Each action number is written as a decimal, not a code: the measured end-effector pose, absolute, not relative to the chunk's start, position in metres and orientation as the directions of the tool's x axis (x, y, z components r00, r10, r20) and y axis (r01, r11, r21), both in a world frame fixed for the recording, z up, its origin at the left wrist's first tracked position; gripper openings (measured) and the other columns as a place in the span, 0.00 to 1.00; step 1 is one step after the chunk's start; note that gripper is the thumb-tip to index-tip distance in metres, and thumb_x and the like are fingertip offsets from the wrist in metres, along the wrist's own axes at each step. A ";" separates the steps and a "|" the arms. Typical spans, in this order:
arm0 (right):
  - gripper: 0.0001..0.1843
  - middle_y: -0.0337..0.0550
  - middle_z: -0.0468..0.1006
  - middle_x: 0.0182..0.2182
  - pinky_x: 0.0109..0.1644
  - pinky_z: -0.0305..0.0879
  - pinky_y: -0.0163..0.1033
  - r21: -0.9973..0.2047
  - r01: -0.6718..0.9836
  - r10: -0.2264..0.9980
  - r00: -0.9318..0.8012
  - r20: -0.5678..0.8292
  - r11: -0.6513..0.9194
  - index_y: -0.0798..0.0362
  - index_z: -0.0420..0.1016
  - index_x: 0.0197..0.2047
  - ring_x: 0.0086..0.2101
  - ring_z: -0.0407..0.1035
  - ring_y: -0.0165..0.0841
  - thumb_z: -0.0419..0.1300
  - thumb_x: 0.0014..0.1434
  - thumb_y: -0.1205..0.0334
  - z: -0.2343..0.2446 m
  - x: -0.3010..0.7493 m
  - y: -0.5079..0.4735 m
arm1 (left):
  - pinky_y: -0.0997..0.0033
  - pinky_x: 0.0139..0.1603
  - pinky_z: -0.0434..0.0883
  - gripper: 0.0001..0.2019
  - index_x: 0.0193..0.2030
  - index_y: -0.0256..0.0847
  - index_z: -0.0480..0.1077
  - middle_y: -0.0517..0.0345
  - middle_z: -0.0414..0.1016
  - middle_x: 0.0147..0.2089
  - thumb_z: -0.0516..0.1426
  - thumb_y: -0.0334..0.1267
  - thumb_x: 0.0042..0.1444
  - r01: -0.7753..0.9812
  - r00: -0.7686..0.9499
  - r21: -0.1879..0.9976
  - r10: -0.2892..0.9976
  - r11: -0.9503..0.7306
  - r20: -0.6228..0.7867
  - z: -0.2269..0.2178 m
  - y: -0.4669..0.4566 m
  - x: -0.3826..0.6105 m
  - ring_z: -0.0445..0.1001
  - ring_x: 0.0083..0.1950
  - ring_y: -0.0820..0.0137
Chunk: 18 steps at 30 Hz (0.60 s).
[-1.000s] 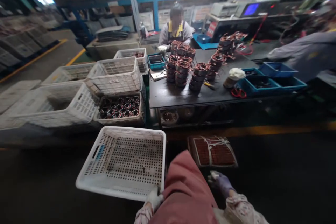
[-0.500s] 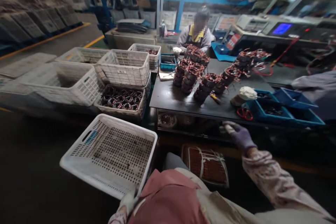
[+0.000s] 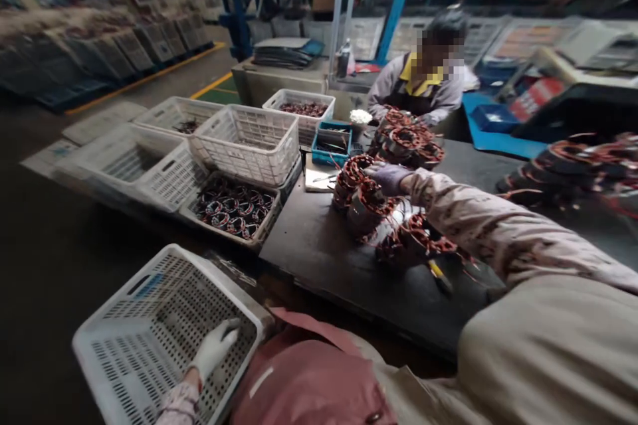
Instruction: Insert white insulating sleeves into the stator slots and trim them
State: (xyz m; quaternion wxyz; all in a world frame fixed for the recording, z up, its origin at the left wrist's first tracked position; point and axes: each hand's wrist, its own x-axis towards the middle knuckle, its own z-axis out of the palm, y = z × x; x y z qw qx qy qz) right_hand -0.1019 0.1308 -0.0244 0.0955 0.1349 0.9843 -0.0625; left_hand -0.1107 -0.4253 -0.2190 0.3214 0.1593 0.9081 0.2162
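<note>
My left hand, in a white glove, is over the inside of a white perforated crate. Its fingers are stretched out and nothing is in them. My right hand, in a purple and white glove, reaches across the dark bench. Its fingers grip the upper edge of a copper-wound motor stator on top of a stack; the fingertips are partly hidden among the windings. Beside it stands another stack of stators, and nearer to me lies a further stator with loose leads.
A yellow-handled tool lies on the bench. Left of the bench, a crate of wired rings stands below white crates. A blue bin sits at the bench's far corner. Across the bench, a co-worker is behind more stators.
My right hand has gone from beside the bench's front edge to the stator stack. My left hand has left the crate's rim and is over its inside. My view has turned and moved nearer.
</note>
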 end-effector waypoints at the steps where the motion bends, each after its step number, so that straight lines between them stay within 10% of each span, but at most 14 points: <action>1: 0.45 0.65 0.67 0.60 0.66 0.55 0.45 -0.096 0.251 0.223 -0.946 -0.235 0.963 0.68 0.65 0.63 0.62 0.60 0.44 0.68 0.38 0.78 -0.035 -0.113 0.135 | 0.65 0.61 0.72 0.13 0.43 0.43 0.76 0.57 0.81 0.49 0.53 0.33 0.56 0.141 -0.729 0.507 0.436 0.850 -0.528 -0.211 -0.413 -0.113 0.78 0.54 0.64; 6: 0.52 0.69 0.61 0.64 0.68 0.51 0.46 -0.070 0.217 0.189 -0.938 -0.290 0.974 0.70 0.52 0.69 0.63 0.56 0.48 0.69 0.43 0.71 -0.070 -0.127 0.152 | 0.61 0.59 0.74 0.18 0.44 0.41 0.78 0.54 0.81 0.49 0.51 0.37 0.52 0.241 -0.653 0.584 0.574 0.775 -0.493 -0.183 -0.345 -0.125 0.79 0.52 0.59; 18: 0.31 0.49 0.80 0.41 0.61 0.57 0.41 -0.174 0.318 0.231 -0.891 -0.390 0.932 0.59 0.73 0.47 0.48 0.71 0.40 0.74 0.37 0.66 -0.072 -0.131 0.172 | 0.66 0.65 0.69 0.17 0.54 0.41 0.74 0.56 0.78 0.54 0.54 0.37 0.59 0.380 -0.541 0.826 0.824 0.416 -0.167 -0.136 -0.131 -0.156 0.76 0.57 0.67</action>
